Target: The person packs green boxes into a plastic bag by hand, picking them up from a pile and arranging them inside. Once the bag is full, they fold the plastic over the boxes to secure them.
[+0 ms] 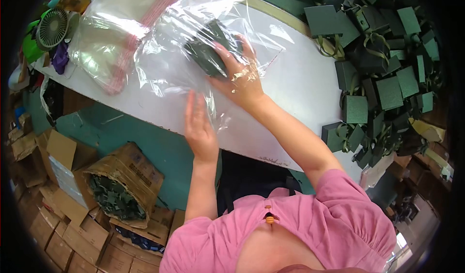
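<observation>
Dark green box [206, 55] up on the white table [302, 91], just short of twelve o'clock from the middle of the view, with clear plastic film [162, 67] glinting over and around it! Right hand [243, 77] is on it, thumb and fingers parted around the box's four o'clock end, shiny film across the knuckles too. Over to the left hand [199, 127], at nine o'clock, close to the middle: fingers straight, blurred, near one another, pointing to twelve; whether the tips touch the film, I can't tell. Out at ten, a stack of clear bags [99, 57] with pink edges, and beyond it a round fan [52, 28]. Swing between two and three: a great heap of green boxes [390, 93], some trailing ribbons. Down at eight, a brown carton [140, 169], tipped and open, packed with small green pieces [114, 198].
</observation>
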{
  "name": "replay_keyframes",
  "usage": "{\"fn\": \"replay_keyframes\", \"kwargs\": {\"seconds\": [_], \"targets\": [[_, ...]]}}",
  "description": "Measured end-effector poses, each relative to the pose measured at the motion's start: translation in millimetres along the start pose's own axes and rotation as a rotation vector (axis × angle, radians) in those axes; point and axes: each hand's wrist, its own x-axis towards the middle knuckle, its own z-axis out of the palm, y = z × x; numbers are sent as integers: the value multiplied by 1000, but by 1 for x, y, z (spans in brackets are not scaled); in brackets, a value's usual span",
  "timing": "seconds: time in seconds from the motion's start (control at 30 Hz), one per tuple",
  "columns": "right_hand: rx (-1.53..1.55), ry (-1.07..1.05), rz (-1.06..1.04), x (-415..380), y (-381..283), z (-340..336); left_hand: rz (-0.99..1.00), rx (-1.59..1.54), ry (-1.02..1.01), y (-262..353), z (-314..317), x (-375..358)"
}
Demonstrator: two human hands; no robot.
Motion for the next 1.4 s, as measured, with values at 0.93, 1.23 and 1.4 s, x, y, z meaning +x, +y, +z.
{"fn": "replay_keyframes", "kwargs": {"seconds": [0.93, 1.23, 1.4], "targets": [[199, 98, 382, 40, 1, 29, -96, -22, -165, -42, -75, -11], [-530, 282, 377, -206, 42, -256, 169, -80, -130, 24, -43, -68], [-653, -185, 666, -283, 78, -334, 519, -173, -848, 149, 104, -112]]}}
